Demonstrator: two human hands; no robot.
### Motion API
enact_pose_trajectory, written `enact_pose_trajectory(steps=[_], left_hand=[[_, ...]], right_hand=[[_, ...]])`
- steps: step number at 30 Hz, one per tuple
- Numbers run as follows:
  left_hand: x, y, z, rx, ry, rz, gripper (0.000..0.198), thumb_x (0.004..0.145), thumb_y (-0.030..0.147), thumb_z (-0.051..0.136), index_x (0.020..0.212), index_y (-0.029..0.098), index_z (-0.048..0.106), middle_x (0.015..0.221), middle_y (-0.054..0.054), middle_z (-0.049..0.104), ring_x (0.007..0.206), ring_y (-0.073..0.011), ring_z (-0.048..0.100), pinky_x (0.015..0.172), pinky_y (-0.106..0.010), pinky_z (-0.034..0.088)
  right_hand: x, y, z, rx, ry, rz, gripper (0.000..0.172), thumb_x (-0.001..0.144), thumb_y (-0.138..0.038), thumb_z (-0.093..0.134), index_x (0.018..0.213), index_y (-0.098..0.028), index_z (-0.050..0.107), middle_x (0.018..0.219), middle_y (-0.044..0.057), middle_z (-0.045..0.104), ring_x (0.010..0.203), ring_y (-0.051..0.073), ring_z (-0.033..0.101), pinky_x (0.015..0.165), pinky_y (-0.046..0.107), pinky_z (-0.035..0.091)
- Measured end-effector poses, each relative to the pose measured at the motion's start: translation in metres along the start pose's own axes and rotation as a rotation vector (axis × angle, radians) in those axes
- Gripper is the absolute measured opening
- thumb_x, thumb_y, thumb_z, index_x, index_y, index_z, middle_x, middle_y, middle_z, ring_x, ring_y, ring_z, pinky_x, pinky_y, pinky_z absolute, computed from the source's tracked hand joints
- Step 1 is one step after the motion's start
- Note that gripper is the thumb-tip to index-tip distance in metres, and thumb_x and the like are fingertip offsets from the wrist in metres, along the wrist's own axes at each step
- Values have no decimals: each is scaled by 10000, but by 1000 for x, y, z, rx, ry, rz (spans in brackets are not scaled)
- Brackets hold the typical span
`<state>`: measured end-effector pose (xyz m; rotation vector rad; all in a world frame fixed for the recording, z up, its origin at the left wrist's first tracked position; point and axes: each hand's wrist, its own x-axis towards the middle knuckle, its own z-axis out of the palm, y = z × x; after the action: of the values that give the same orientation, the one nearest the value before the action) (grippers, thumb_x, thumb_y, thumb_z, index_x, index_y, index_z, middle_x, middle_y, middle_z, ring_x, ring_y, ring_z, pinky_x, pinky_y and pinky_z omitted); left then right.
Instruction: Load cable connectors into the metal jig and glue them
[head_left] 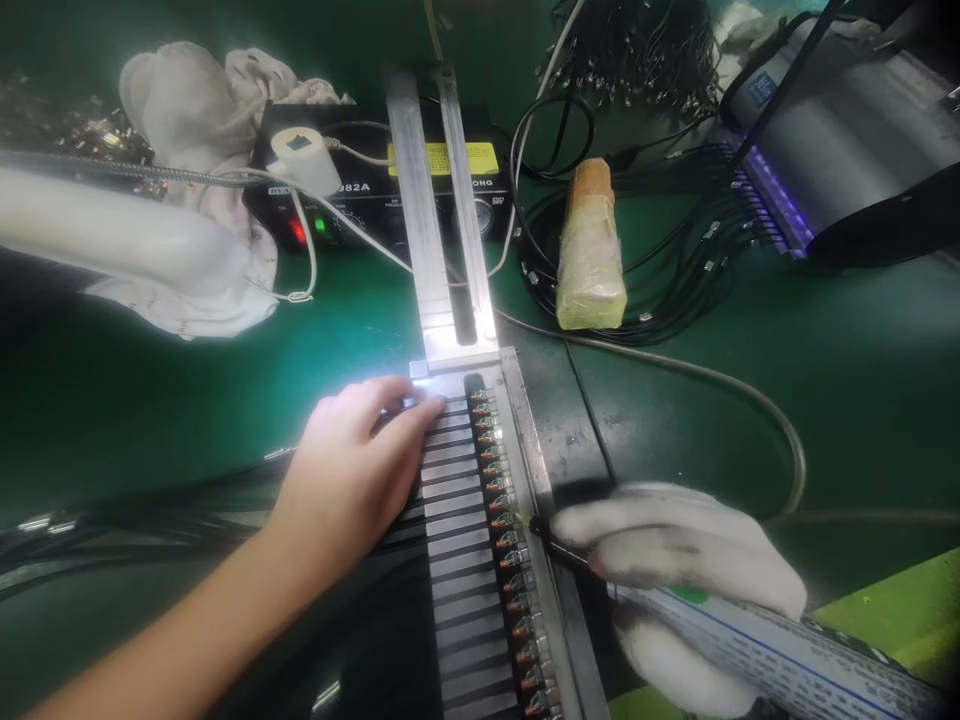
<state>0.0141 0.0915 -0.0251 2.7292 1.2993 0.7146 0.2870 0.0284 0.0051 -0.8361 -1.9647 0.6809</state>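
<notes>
A long metal fixture (457,500) runs down the middle, with several black cables laid across its slots. Small connectors with exposed coloured wires (499,485) line its dark channel. My bare left hand (356,455) rests at the fixture's upper left edge, thumb and fingers closed in a pinch at a black cable near the top. In a white glove with bared fingertips, my right hand (690,570) grips a glue syringe (757,635) with a printed label. Its dark nozzle points left at the row of connectors around mid-row; whether the tip touches one I cannot tell.
Behind the fixture stands a black controller box (360,215) with lit lamps. A taped block (592,250) stands right of it, beside coiled black cables. A UV-lit grey machine (832,130) occupies the back right. A white lamp arm (112,230) and crumpled cloth (187,110) are at left.
</notes>
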Motion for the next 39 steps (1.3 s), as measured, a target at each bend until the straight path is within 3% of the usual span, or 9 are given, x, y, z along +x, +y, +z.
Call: enact_pose_trajectory(steps=[11,18,22,25,30,39], left_hand=[[1,2,-1,16,12,3,246,931,109,509,1134,96,647,1078,-178,621,870,-273,610,695,-399,478],[-1,0,-1,7,2,3,257,929,100,516,1154,102,639,1089,-176,620,884,-273,597,701,-409,481],[0,1,0,8,8,7,257,927,94,518,1152,92,641,1083,-181,622,872,-270,593,688,-407,475],[1,1,0,10,10,8,258,927,95,521,1154,98,642,1080,-176,624,857,-262,592,682,-401,472],[1,0,0,16,9,3,255,930,103,511,1146,107,646,1078,-171,623,870,-269,608,694,-404,485],[1,1,1,22,8,10,248,923,106,518,1133,99,649,1078,-177,622,878,-281,616,699,-413,497]], right_hand=[[1,1,2,33,33,6,231,765,-47,605,971,-119,681,940,95,782,901,182,757,779,258,633],[0,4,2,69,19,13,240,783,-137,657,1020,-109,677,1030,107,762,947,207,746,812,296,635],[-4,0,1,22,79,-7,151,868,-171,592,985,-122,674,1013,93,764,944,183,745,817,267,617],[-5,-6,-1,-19,40,15,127,902,-187,568,959,-136,669,1042,87,761,920,161,747,824,253,606],[-4,-11,-1,-82,-25,3,93,870,-165,584,919,-144,660,993,87,777,818,158,759,744,267,616],[-8,-4,2,11,-11,-13,189,808,-74,581,973,-104,670,999,107,773,958,167,741,787,274,606]])
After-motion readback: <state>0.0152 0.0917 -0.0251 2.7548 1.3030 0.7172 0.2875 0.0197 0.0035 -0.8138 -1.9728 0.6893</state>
